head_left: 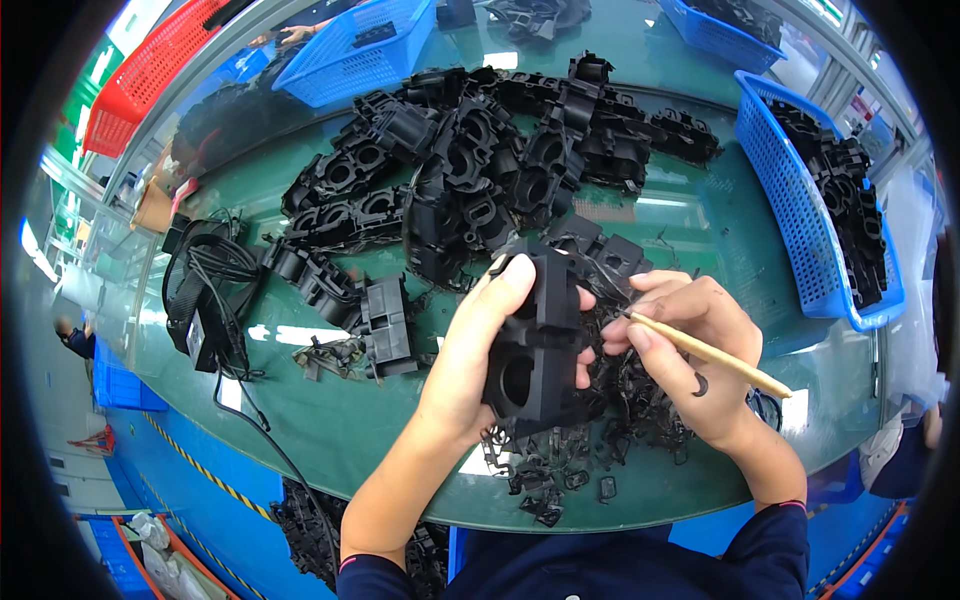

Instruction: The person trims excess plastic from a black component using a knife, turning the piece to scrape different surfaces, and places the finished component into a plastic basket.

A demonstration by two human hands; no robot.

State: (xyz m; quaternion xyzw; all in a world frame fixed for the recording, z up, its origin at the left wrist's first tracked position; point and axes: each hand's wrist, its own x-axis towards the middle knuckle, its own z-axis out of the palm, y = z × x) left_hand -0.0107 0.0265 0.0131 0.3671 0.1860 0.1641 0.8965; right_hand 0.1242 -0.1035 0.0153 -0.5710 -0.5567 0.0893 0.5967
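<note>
My left hand (470,345) is closed around a black plastic housing (545,385) with round openings, held upright above the table. The thumb lies on its upper end, and fingertips show past its right side. Just right of it, my right hand (690,345) pinches a slim tool with a pale yellow handle (715,355). The tool's dark thin tip points left toward the housing; whether it touches is not clear. A small black curl of plastic (700,384) clings to the right hand. Below both hands lie black plastic scraps (545,475) on the green table (400,460).
A heap of black plastic housings (460,150) covers the table's far middle. At right stands a blue basket (800,210) of similar parts; another blue basket (350,55) is behind. At left lies a black device with cables (210,290). A red basket (150,70) stands far left.
</note>
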